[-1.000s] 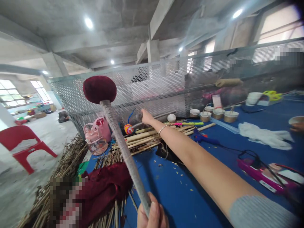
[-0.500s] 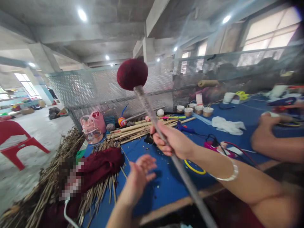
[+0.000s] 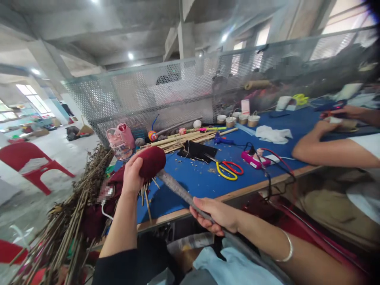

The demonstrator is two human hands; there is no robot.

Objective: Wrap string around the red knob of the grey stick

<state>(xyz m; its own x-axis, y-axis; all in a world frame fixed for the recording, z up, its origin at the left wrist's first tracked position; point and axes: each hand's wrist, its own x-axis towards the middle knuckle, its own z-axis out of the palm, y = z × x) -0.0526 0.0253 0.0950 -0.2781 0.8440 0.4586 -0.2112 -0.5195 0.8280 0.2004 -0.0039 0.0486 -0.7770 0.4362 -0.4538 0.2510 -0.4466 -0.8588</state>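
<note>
A long grey-wrapped stick (image 3: 178, 188) slants from the lower right up to a dark red, cloth-like rounded head (image 3: 152, 161). My right hand (image 3: 212, 215) is closed round the stick partway along, above my lap. Against the left side of the red head, my left hand (image 3: 132, 174) grips it with the thumb in front; the other fingers are mostly hidden. The stick's lower end runs over light blue cloth (image 3: 228, 259) in my lap. Behind the stick, on the blue table (image 3: 190, 178), lie scissors (image 3: 228, 170) with red and yellow handles, beside a black cloth (image 3: 198, 151).
Dried stalks (image 3: 77, 198) are piled at the left, near a red chair (image 3: 32, 158). Bamboo sticks (image 3: 184, 138), a blue glue gun (image 3: 222, 139), a pink power strip (image 3: 255, 159) and cables lie across the table. A co-worker's arm (image 3: 326, 146) rests at the right.
The red head has come down and nearer, from upright before the mesh screen to low over the table edge. My open left hand has taken hold of it. The view has shifted, revealing the scissors.
</note>
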